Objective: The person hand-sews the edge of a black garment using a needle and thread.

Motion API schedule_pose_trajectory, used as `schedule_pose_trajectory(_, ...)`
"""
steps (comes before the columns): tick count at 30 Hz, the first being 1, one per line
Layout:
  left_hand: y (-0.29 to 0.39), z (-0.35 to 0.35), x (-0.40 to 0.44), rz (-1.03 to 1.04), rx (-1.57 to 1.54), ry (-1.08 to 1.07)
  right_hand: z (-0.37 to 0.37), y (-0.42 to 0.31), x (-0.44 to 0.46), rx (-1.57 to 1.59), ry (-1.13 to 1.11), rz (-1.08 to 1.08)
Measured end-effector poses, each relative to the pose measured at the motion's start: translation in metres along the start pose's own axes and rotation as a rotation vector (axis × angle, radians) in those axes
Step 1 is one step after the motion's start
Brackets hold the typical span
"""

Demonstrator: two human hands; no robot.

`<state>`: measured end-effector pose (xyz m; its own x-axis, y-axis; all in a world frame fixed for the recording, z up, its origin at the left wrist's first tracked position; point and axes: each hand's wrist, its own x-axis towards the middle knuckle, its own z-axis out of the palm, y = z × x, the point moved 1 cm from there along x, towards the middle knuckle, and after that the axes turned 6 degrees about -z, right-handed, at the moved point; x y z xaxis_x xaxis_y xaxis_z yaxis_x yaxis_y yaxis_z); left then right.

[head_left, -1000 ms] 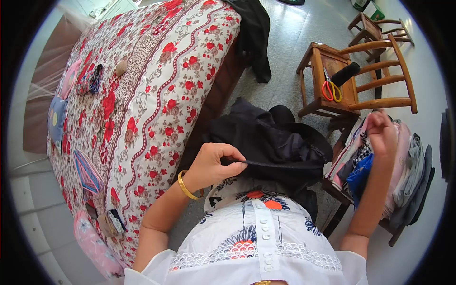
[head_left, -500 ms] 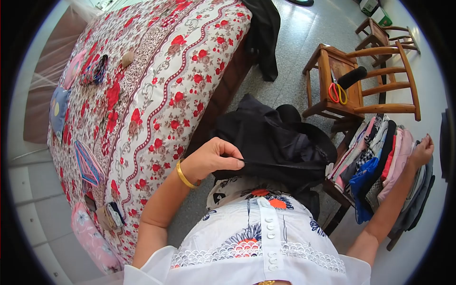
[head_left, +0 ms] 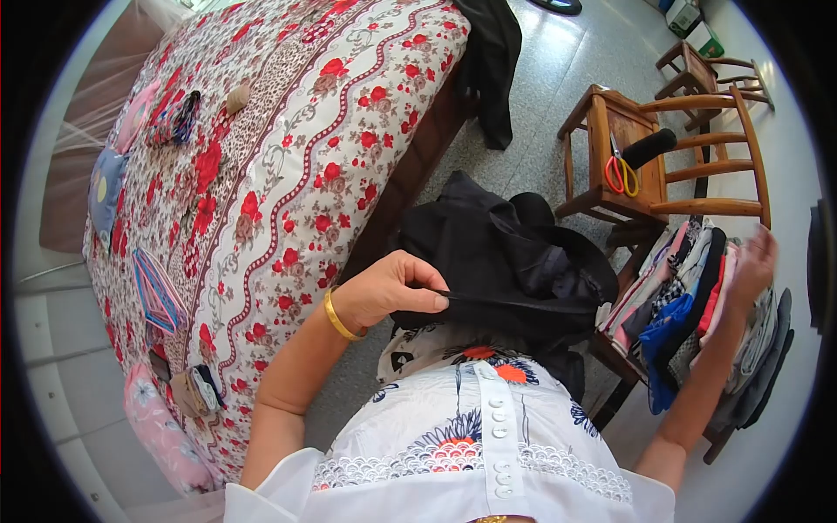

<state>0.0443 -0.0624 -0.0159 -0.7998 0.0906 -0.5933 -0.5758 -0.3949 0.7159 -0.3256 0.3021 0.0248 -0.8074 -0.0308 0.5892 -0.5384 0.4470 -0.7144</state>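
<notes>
Black fabric (head_left: 488, 231) lies bunched across my lap, with a long straight edge running to the right. My left hand (head_left: 414, 283) pinches that edge between thumb and fingers. Out to the right, my right hand (head_left: 751, 266) is raised over a row of folded clothes (head_left: 676, 309). Its fingers look drawn together but blurred; anything between them is too small to make out. A pale clip-like piece (head_left: 602, 314) sits at the right end of the black edge.
A wooden chair (head_left: 628, 196) at the right carries scissors (head_left: 621, 174) and a black cylinder (head_left: 649, 148), perhaps a thread spool. A bed with a floral cover (head_left: 288, 218) fills the left, with hangers (head_left: 157, 290) and folded cloths on it. Black cloth (head_left: 493, 78) hangs off its corner.
My right hand has moved a little inward and upward, over the folded clothes. My left hand keeps its pinch on the black fabric in nearly the same place.
</notes>
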Motion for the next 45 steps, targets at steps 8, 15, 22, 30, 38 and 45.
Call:
schedule_pose_trajectory(8,0.009,0.012,0.001,-0.049,-0.005,-0.040,0.146,-0.176,-0.203,0.860,-1.306,0.540)
schedule_pose_trajectory(15,0.010,0.018,0.000,-0.051,0.063,-0.016,0.143,-0.180,-0.196,0.692,-1.702,0.429)
schedule_pose_trajectory(22,0.014,0.026,0.011,-0.080,0.081,-0.067,0.131,-0.172,-0.188,0.878,-1.725,0.603)
schedule_pose_trajectory(30,0.014,0.028,0.016,-0.118,0.050,-0.095,0.129,-0.167,-0.186,0.982,-1.692,0.715)
schedule_pose_trajectory(38,0.011,0.027,0.017,-0.137,-0.057,-0.109,0.128,-0.166,-0.185,0.994,-1.687,0.736)
schedule_pose_trajectory(45,0.011,0.027,0.017,-0.122,-0.088,-0.110,0.129,-0.167,-0.187,1.007,-1.672,0.762)
